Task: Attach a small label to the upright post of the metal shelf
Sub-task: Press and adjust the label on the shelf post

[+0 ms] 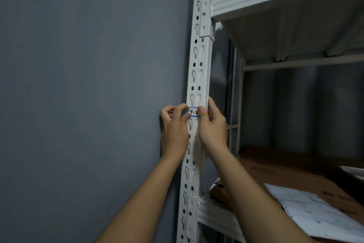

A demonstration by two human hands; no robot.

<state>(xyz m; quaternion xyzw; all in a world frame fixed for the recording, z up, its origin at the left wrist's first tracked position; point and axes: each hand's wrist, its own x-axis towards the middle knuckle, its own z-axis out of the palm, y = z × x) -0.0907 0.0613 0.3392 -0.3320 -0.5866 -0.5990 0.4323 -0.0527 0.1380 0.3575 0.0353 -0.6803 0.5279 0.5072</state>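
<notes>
We've got the label flat against the face of the upright post, a small white strip edged in blue along top and bottom, with "4-2" handwritten in black and both ends hidden under fingertips. The post is white painted metal, running nearly vertical with a slight lean in our view, punched with paired rows of round holes and keyhole slots. The label lies level across it, between two sets of slots.
</notes>
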